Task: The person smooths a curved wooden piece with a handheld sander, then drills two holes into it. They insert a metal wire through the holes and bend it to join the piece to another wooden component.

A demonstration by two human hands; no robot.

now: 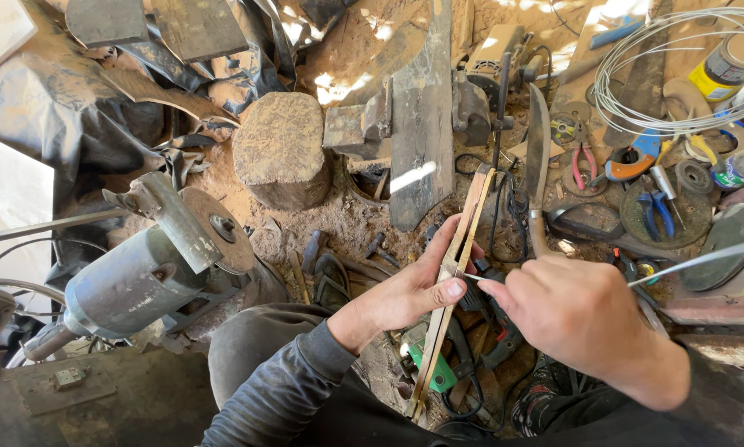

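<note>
Head view, left hand [409,294]: fingers clamped on long thin wooden strip [453,277], lower end hidden.
Right hand [575,310]: fingers pinched on thin silver wire [703,258], tip barely visible.

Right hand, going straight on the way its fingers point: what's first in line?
The right hand points left, pinching a thin wire whose tip sits at the wooden strip held by the left hand. It would likely meet that strip first, then the left thumb; depth looks close.

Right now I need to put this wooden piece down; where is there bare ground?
Bare dirt lies between the round wooden stump and the grey bench grinder. The right side is crowded: coiled silver wire, red-handled pliers, and grinding discs.
</note>
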